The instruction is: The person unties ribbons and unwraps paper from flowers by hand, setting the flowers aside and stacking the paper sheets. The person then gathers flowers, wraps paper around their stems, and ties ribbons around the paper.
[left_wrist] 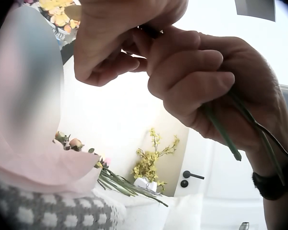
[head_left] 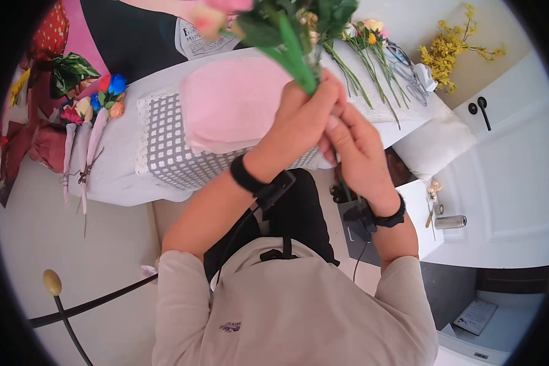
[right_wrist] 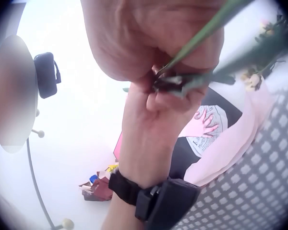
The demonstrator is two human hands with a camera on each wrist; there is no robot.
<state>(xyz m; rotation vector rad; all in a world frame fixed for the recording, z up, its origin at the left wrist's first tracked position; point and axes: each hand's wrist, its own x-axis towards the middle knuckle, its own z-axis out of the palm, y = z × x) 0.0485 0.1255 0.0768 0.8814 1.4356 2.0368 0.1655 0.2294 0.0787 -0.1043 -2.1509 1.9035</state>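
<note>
Both hands meet in front of the chest around a bunch of flowers [head_left: 259, 33] with pink blooms and green leaves, raised over the table. My left hand [head_left: 308, 113] grips the stems just below the leaves. Right beside it, my right hand [head_left: 361, 149] curls its fingers around the lower stems. In the left wrist view, cut green stem ends [left_wrist: 223, 134] stick out below the right hand's fingers. The right wrist view shows a long green leaf or stem [right_wrist: 201, 36] crossing the hands. Much of the stems is hidden inside the fingers.
Pink wrapping paper [head_left: 235, 100] lies on a grey-and-white checked cloth [head_left: 168, 137] on the white-covered table [head_left: 125, 177]. Loose flower stems [head_left: 372, 70] lie at the right. Several wrapped flowers [head_left: 91, 134] lie at the left. Yellow branches [head_left: 448, 61] stand behind, and a can [head_left: 450, 222] is on a side table.
</note>
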